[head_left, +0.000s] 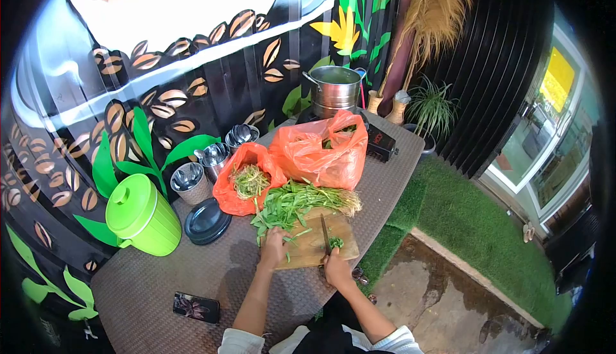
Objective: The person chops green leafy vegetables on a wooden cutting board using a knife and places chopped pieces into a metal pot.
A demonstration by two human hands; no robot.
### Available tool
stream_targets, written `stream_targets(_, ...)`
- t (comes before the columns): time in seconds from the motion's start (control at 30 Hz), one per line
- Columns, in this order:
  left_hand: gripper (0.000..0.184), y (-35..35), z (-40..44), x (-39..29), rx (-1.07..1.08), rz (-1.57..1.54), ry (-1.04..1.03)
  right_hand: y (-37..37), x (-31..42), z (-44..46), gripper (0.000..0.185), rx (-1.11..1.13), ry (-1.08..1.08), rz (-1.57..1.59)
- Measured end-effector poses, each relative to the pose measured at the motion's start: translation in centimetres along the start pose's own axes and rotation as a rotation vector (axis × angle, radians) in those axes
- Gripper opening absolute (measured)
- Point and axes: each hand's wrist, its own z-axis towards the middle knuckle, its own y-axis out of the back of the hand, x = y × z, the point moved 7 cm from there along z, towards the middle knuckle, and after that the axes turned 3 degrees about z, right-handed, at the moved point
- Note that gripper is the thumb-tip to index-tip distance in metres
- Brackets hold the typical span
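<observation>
My right hand [336, 269] is closed round the handle of a knife [325, 233], whose blade points away from me over the wooden cutting board [308, 260]. A small heap of chopped greens [335, 242] lies beside the blade. At the board's left edge, my left hand [274, 246] has its fingers bent and closed on some leaves, with loose bits around them. A large bunch of leafy greens [301, 199] lies across the far side of the board, its pale root ends to the right.
Behind the greens stand an orange bag of trimmings [250, 183] and a larger orange bag [324, 155]. Left are dark lids [207, 221], a green lidded jug [144, 216] and metal cups of spoons [213, 155]. A phone [196, 307] lies near me; a steel pot [335, 88] stands at the back.
</observation>
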Motion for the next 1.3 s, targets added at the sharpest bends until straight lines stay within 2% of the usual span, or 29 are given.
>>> stream_targets(0.03, 0.017, 0.0, -0.1, -0.7, 0.009, 0.151, -0.099, 0.0, -0.1, 0.0, 0.036, 0.000, -0.007, -0.002)
stream_targets(0.13, 0.017, 0.3, -0.2, -1.3, -0.007, 0.216, -0.097, -0.1, -0.3, 0.1, 0.036, -0.008, -0.021, 0.015)
stream_targets(0.27, 0.016, 0.7, 0.3, -1.8, 0.043, 0.139, -0.087, -0.1, -0.6, 0.3, 0.036, 0.004, -0.027, 0.020)
stream_targets(0.33, 0.014, 2.1, 0.1, -2.9, -0.084, 0.139, -0.155, 0.1, -0.5, 0.5, 0.036, 0.032, 0.024, 0.011)
stream_targets(0.47, 0.011, 3.7, 0.3, -3.9, -0.231, 0.203, -0.152, 0.6, -0.2, 0.7, 0.036, 0.049, 0.122, 0.082)
stream_targets(0.53, 0.009, 4.8, 0.3, -3.9, -0.369, 0.097, -0.166, 1.0, 0.7, -0.2, 0.037, 0.032, 0.117, 0.107)
stream_targets(0.57, 0.009, 4.6, 0.4, -4.0, -0.368, 0.095, -0.167, 0.8, 1.0, -0.3, 0.037, 0.031, 0.116, 0.107)
stream_targets(0.63, 0.009, 4.2, 0.7, -4.3, -0.262, -0.224, -0.102, -0.2, 1.0, -0.9, 0.037, 0.052, 0.086, 0.052)
stream_targets(0.67, 0.009, 3.9, 0.5, -4.6, -0.262, -0.223, -0.101, -0.9, 0.3, -0.6, 0.037, 0.019, 0.102, 0.036)
stream_targets(0.73, 0.010, 1.6, -0.1, -6.1, -0.038, -0.250, -0.216, -0.2, 0.4, -0.7, 0.036, 0.000, 0.065, 0.040)
stream_targets(0.77, 0.010, 1.0, -0.5, -6.2, -0.037, -0.250, -0.215, 0.3, 0.3, -0.7, 0.036, -0.022, 0.027, 0.042)
stream_targets(0.83, 0.010, -2.1, -1.5, -6.1, 0.180, -0.222, -0.102, 0.7, -0.3, -0.2, 0.036, 0.003, 0.036, 0.033)
stream_targets(0.97, 0.009, -4.4, -2.3, -6.6, 0.117, -0.193, -0.126, 1.8, -0.1, -0.2, 0.035, 0.089, 0.060, -0.010)
stream_targets(1.1, 0.009, -4.8, -2.2, -7.3, 0.069, -0.153, -0.146, 1.3, 0.2, -0.7, 0.035, 0.080, 0.080, -0.016)
stream_targets(1.2, 0.010, -5.2, -2.5, -7.3, 0.048, -0.100, -0.167, 0.3, 0.0, -0.7, 0.035, 0.037, 0.018, -0.077)
stream_targets(1.3, 0.010, -5.3, -2.9, -6.9, 0.020, -0.121, -0.174, 0.6, 0.2, 0.2, 0.034, 0.059, -0.058, -0.009)
